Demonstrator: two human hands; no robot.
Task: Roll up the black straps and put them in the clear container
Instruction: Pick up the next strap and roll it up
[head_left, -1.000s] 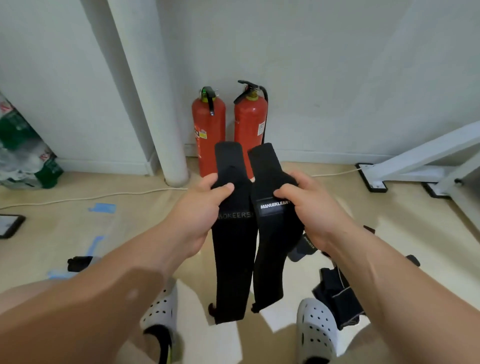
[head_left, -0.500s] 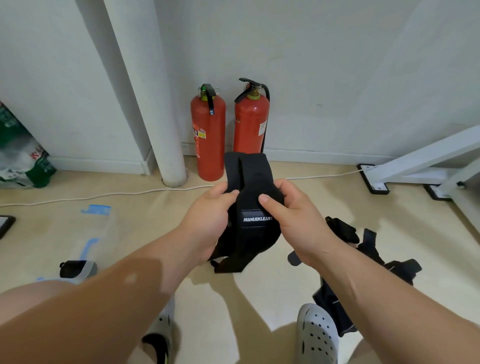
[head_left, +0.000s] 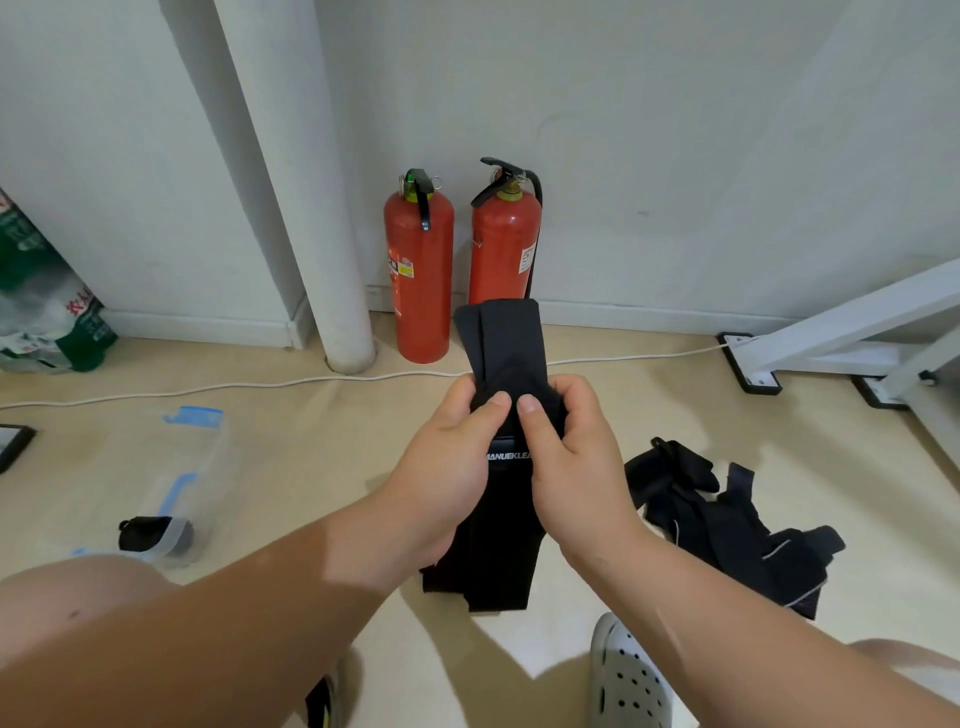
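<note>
Two black straps (head_left: 506, 343) lie stacked one on the other, held upright in front of me. My left hand (head_left: 452, 462) and my right hand (head_left: 566, 457) grip them side by side, thumbs pinching the front near a white label. Their top ends stick up above my fingers, and the lower ends hang down to the floor. A clear container (head_left: 171, 483) with blue trim lies on the floor to my left, with one rolled black strap (head_left: 143, 532) inside it. A pile of more black straps (head_left: 727, 519) lies on the floor to my right.
Two red fire extinguishers (head_left: 421, 270) stand against the wall ahead, beside a white pillar (head_left: 311, 208). A white cable (head_left: 260, 385) runs along the floor. A white metal frame (head_left: 841, 332) stands at the right. Green-and-white packs (head_left: 41, 312) lean at the far left. My white shoe (head_left: 628, 680) is below.
The two straps, held apart side by side a second ago, are now laid one over the other. My hands have come together until the thumbs almost touch. The view has tilted down.
</note>
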